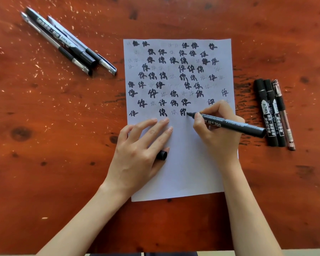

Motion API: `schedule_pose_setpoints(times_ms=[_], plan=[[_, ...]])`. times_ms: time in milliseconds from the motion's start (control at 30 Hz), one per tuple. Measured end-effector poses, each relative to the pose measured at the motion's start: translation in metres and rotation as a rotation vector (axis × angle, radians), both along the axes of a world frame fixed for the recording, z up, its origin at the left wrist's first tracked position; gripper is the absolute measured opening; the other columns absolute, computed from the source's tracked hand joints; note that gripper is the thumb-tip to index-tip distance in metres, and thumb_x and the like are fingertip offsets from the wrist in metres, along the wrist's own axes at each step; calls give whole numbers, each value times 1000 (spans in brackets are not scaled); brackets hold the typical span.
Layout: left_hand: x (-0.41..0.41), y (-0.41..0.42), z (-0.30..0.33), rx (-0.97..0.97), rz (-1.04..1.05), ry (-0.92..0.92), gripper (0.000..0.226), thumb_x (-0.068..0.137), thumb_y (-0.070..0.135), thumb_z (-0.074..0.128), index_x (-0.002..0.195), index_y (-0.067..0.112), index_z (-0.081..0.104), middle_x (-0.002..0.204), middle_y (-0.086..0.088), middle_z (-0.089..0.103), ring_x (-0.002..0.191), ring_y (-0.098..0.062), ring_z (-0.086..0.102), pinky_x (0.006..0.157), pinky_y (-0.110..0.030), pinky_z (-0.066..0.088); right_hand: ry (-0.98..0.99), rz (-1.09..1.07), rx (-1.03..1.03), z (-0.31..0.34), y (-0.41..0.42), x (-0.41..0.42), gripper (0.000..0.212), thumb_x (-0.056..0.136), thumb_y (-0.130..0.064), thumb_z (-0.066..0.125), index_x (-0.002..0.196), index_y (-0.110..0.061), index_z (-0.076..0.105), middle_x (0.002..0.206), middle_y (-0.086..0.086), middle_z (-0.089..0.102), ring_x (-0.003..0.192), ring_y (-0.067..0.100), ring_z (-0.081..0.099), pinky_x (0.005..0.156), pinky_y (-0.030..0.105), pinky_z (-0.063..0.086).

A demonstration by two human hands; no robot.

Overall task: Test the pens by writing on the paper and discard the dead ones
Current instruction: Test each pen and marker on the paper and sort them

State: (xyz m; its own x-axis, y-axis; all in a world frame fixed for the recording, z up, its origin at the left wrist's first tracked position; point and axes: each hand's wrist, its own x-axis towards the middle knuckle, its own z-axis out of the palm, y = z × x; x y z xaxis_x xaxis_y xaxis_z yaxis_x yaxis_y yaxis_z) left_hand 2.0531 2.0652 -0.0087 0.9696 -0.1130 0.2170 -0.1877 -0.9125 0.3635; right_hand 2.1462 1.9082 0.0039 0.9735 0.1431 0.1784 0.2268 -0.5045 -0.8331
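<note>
A white sheet of paper (188,172) lies mid-table, its upper half covered with rows of handwritten characters, some bold, some faint. My right hand (218,132) grips an uncapped black marker (229,123), its tip touching the paper beside a half-drawn character. My left hand (139,146) presses flat on the paper's left side with fingers spread. The marker's black cap (162,155) sticks out from under its thumb side; I cannot tell whether the hand holds it.
Three pens (67,41) lie in a slanted bunch at the upper left of the red wooden table (44,126). Two black markers and a thin dark pen (273,113) lie side by side right of the paper.
</note>
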Motion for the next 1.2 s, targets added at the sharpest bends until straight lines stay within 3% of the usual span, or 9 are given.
schedule_pose_setpoints(times_ms=[267, 467, 667, 800, 933, 1000, 1067, 1133, 1200], plan=[[-1, 0, -1, -2, -21, 0, 34, 85, 25, 55, 116, 12, 59, 127, -7, 58, 116, -22, 45, 88, -40, 36, 145, -41, 239, 1, -6, 3, 13, 75, -29, 56, 67, -28, 45, 56, -6, 53, 48, 13, 45, 49, 28, 36], [0, -2, 10, 94, -4, 73, 38, 82, 30, 46, 113, 13, 59, 111, -10, 64, 106, -24, 47, 85, -39, 37, 258, -69, 387, 11, -4, 5, 16, 73, -28, 58, 65, -20, 46, 48, -11, 57, 41, 2, 46, 46, 14, 36], [10, -11, 60, 147, 29, 281, 32, 79, 35, 45, 87, 15, 68, 89, -3, 70, 81, -23, 66, 65, -34, 52, 415, -193, 506, 44, 2, 10, 23, 85, 1, 54, 68, -13, 49, 44, -6, 55, 39, 1, 45, 42, 14, 36], [17, -9, 91, -61, 138, 354, 30, 92, 32, 48, 109, 10, 59, 105, -9, 65, 96, -28, 60, 77, -36, 46, 486, -191, 637, 75, 4, -11, 18, 88, -2, 53, 84, -19, 50, 62, 0, 51, 49, 5, 46, 53, 18, 37], [11, 0, 126, -371, 239, 363, 30, 91, 34, 51, 104, 8, 55, 91, -9, 66, 83, -25, 61, 69, -32, 44, 485, -126, 718, 104, 1, -39, 18, 83, -4, 58, 84, -22, 57, 66, -5, 54, 57, 6, 48, 60, 20, 37], [2, 5, 141, -446, 209, 355, 43, 85, 47, 54, 106, 10, 47, 86, 1, 57, 78, -15, 55, 69, -32, 44, 492, -84, 784, 116, -3, -55, 15, 76, -14, 58, 89, -22, 61, 72, -5, 59, 61, 5, 52, 59, 16, 39], [-8, 9, 154, -589, 183, 364, 51, 79, 62, 43, 101, 16, 41, 73, 6, 49, 62, -7, 46, 58, -31, 38, 510, -62, 899, 124, -8, -68, 22, 75, -20, 54, 96, -19, 62, 77, -4, 65, 63, 5, 56, 56, 14, 40], [-18, 11, 162, -712, 167, 336, 36, 81, 52, 32, 94, 21, 41, 61, 4, 42, 48, -5, 36, 52, -32, 30, 534, -58, 1004, 131, -11, -78, 25, 78, -23, 49, 98, -14, 62, 75, -4, 68, 61, 6, 58, 54, 14, 42], [-27, 14, 166, -747, 129, 260, 24, 86, 37, 30, 90, 19, 46, 62, 7, 42, 52, -4, 41, 57, -26, 34, 541, -76, 1050, 138, -12, -86, 20, 84, -20, 46, 94, -11, 61, 67, -3, 67, 57, 6, 57, 52, 15, 42]])
